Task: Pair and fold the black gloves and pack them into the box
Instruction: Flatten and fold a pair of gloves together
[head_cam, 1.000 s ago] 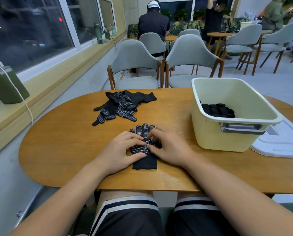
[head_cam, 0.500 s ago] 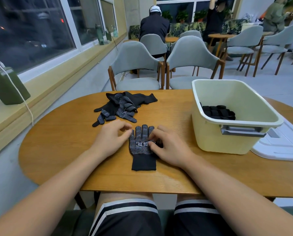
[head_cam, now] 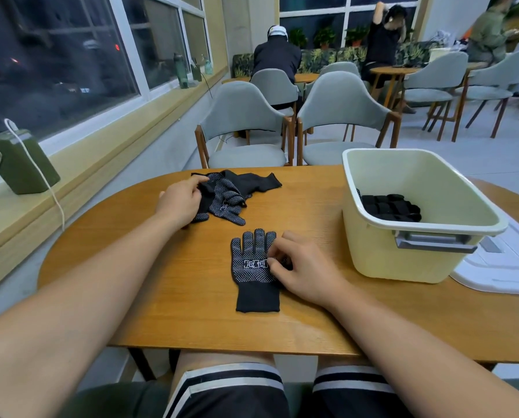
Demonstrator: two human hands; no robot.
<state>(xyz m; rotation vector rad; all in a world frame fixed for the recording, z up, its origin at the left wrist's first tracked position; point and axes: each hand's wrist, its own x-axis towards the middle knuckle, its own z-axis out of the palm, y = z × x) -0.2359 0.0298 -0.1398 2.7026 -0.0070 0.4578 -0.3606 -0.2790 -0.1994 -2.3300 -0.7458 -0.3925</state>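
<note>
— Where are the gloves?
— One flat glove (head_cam: 253, 267) lies on the counter (head_cam: 192, 297), its edge pinched in the right hand (head_cam: 300, 267) grip. The left hand (head_cam: 181, 200) grips the loose gloves (head_cam: 231, 194) farther back.
— The box (head_cam: 418, 257)?
— On the right, folded gloves (head_cam: 389, 206) inside.

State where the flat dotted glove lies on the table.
In the head view, the flat glove lies centrally on the table, held by the right hand, left of the box.
</note>
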